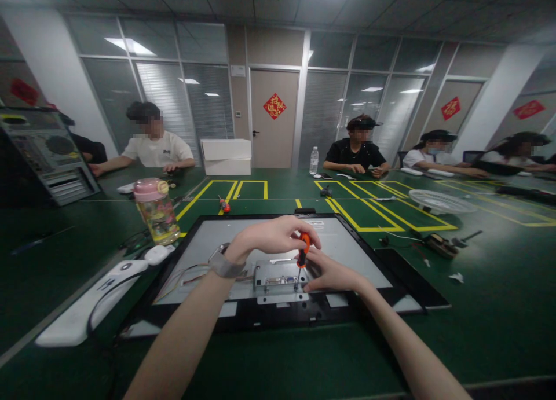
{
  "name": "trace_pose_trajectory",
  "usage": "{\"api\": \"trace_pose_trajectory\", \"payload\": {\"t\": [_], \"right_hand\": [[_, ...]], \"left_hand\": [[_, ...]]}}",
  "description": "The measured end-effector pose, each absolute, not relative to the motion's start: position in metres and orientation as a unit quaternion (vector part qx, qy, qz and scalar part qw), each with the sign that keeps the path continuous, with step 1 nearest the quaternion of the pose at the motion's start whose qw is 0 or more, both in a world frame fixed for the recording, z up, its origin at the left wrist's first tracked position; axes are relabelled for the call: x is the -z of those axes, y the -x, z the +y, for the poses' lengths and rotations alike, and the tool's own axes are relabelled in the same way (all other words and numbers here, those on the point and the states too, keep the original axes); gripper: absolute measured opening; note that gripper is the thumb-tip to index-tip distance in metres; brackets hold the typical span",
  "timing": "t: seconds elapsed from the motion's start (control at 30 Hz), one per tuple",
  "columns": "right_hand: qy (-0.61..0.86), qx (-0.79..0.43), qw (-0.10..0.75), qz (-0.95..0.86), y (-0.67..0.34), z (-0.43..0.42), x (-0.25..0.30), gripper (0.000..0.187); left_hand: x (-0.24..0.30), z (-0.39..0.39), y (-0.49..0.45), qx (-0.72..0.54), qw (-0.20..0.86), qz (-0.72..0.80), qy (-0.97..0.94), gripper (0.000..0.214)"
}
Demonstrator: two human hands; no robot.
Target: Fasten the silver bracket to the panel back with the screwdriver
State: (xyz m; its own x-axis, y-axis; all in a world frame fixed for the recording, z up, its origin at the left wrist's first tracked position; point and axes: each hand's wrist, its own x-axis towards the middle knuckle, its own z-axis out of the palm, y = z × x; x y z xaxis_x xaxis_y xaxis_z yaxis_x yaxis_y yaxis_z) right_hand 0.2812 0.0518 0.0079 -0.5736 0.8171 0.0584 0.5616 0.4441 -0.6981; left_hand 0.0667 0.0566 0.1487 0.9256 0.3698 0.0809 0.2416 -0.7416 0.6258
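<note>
At 12 o'clock your left hand [273, 234] holds the screwdriver [301, 261], likely light and stiff, best taken by its handle [305, 239]; your right hand [333, 272], grip unclear, curves at its 4 o'clock above the panel [350, 243], probably fragile

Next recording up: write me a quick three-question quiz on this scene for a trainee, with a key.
1. Multiple choice. What does the left hand hold?
A) a pen
B) a screwdriver
C) a pair of scissors

2. True or false. The pink-lidded bottle stands to the right of the flat panel in front of the person.

3. Fill in the blank. The screwdriver's handle is black and ____.

Key:
1. B, gripped at its handle by the fingers.
2. False: the pink-lidded bottle stands on the left of the flat panel.
3. Orange.
</note>
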Motion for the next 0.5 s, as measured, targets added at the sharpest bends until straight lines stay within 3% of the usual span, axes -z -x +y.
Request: {"api": "trace_pose_trajectory", "payload": {"t": [0.13, 0.4, 0.5], "right_hand": [[0.405, -0.334, 0.207, -0.826, -0.282, 0.053, -0.004, 0.066], [0.418, -0.310, 0.192, -0.832, -0.283, 0.056, -0.001, 0.072], [0.412, -0.305, 0.197, -0.835, -0.283, 0.056, -0.001, 0.070]], "left_hand": [[-0.144, 0.057, -0.069, -0.096, 0.364, 0.134, -0.917, 0.029], [-0.135, 0.055, -0.088, -0.142, 0.323, 0.218, -0.910, 0.041], [-0.135, 0.054, -0.090, -0.126, 0.375, 0.223, -0.891, 0.044]]}}
